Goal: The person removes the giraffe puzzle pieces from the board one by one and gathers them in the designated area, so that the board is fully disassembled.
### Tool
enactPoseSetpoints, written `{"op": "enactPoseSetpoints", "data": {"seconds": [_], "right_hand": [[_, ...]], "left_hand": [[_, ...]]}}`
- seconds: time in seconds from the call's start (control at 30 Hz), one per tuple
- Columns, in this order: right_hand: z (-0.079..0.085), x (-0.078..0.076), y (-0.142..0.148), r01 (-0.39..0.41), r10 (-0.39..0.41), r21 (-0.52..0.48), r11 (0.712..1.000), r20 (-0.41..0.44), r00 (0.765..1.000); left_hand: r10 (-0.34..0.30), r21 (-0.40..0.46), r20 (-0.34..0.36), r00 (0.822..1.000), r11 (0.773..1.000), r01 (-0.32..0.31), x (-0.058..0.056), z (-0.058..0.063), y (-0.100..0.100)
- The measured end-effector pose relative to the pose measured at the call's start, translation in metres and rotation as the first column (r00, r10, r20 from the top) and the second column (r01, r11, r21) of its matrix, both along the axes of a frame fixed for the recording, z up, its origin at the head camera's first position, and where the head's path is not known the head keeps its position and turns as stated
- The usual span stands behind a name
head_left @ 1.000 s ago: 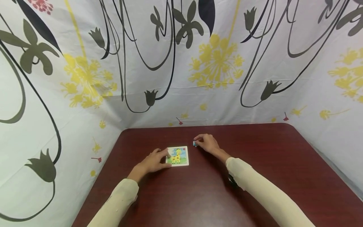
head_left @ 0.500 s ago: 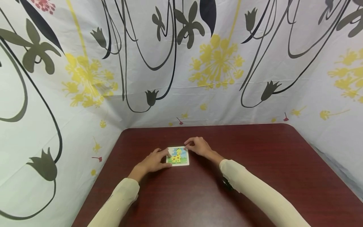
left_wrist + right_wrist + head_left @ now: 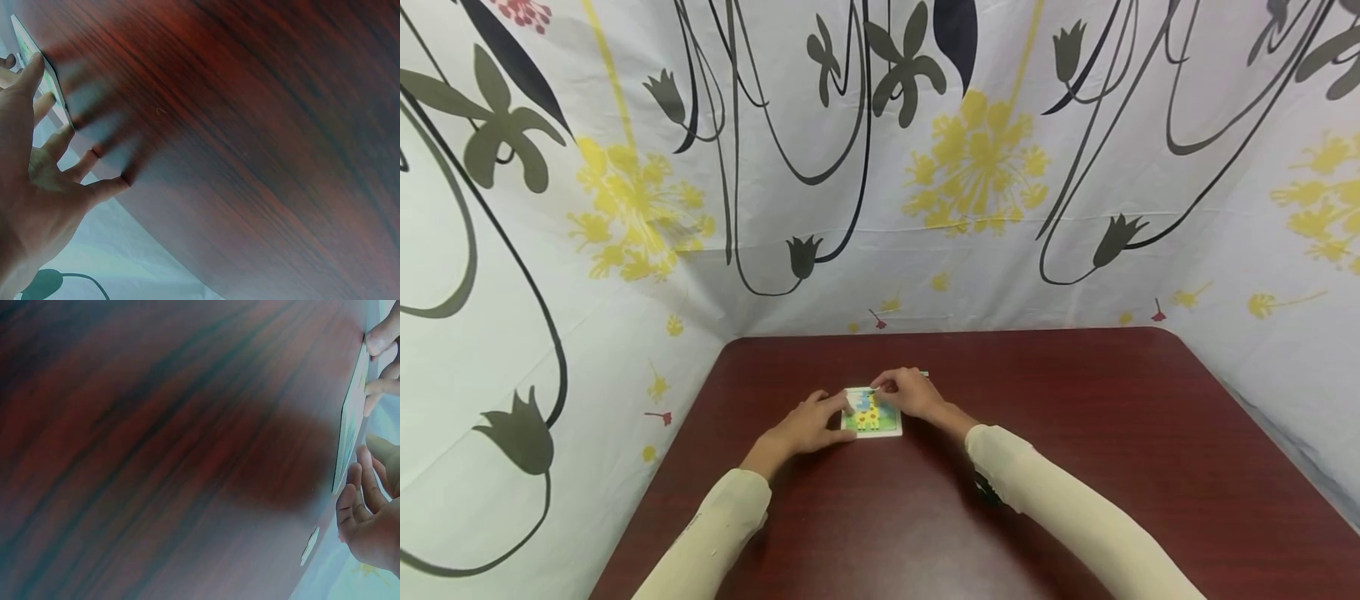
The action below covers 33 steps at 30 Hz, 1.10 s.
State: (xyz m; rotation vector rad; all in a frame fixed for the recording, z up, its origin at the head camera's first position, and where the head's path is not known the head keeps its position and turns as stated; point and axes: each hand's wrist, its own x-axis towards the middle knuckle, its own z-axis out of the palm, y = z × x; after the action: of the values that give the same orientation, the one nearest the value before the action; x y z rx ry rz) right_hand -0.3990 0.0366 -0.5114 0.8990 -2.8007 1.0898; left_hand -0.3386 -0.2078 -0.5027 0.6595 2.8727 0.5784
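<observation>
A square jigsaw puzzle board (image 3: 870,423) with a white rim and a yellow giraffe picture lies on the dark red table. My left hand (image 3: 805,425) rests at its left side, fingers spread, thumb at the near left corner and a fingertip on the picture. In the left wrist view the other fingers of the left hand (image 3: 53,169) reach down to the table. My right hand (image 3: 913,394) is over the upper right part of the board, thumb and index finger pinching a small puzzle piece (image 3: 874,390) near the giraffe's head. The curled fingers of the right hand (image 3: 372,515) hide part of the board.
A loose puzzle piece (image 3: 924,374) lies on the table behind the right hand; the right wrist view shows this loose piece (image 3: 310,545) beside the board. A flower-patterned cloth (image 3: 977,275) hangs around the table's far and side edges.
My right hand has moved left from the loose piece to the board's upper right part, leaving that piece on the table. The left hand stays at the board's left side.
</observation>
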Motion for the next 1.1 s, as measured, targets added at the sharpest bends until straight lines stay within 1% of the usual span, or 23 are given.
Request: {"op": "enactPoseSetpoints", "data": {"seconds": [0.1, 0.27, 0.37, 0.6, 0.7, 0.83, 1.0, 1.1], "right_hand": [[-0.001, 0.001, -0.005, -0.014, 0.014, 0.004, 1.0, -0.014, 1.0], [-0.003, -0.001, -0.012, -0.03, 0.03, 0.0, 1.0, 0.009, 1.0], [-0.002, -0.001, -0.014, -0.047, 0.047, 0.01, 0.999, 0.022, 0.999], [0.0, -0.002, -0.02, -0.075, 0.073, 0.073, 0.995, 0.025, 0.997], [0.002, -0.003, -0.022, -0.087, 0.085, 0.092, 0.992, 0.025, 0.996], [0.004, -0.004, -0.022, -0.084, 0.08, 0.103, 0.991, 0.042, 0.996], [0.002, -0.002, -0.022, -0.069, 0.064, 0.118, 0.991, 0.042, 0.997], [0.0, 0.0, -0.021, -0.035, 0.029, 0.134, 0.99, 0.047, 0.998]], "left_hand": [[-0.009, 0.001, -0.008, 1.0, 1.0, 0.009, -0.001, -0.001, 0.0], [-0.026, 0.009, -0.013, 1.0, 1.0, 0.026, -0.001, 0.001, 0.0], [-0.023, 0.013, -0.008, 1.0, 1.0, 0.023, 0.0, 0.003, 0.001], [-0.021, 0.017, -0.003, 1.0, 1.0, 0.021, 0.001, 0.002, -0.001], [-0.017, 0.021, 0.005, 1.0, 1.0, 0.017, 0.002, 0.005, -0.001], [-0.018, 0.024, 0.008, 1.0, 1.0, 0.018, 0.001, 0.006, -0.001], [-0.016, 0.014, 0.008, 1.0, 1.0, 0.016, 0.0, 0.004, 0.0], [-0.009, 0.003, 0.011, 1.0, 1.0, 0.009, 0.0, 0.002, 0.001]]}}
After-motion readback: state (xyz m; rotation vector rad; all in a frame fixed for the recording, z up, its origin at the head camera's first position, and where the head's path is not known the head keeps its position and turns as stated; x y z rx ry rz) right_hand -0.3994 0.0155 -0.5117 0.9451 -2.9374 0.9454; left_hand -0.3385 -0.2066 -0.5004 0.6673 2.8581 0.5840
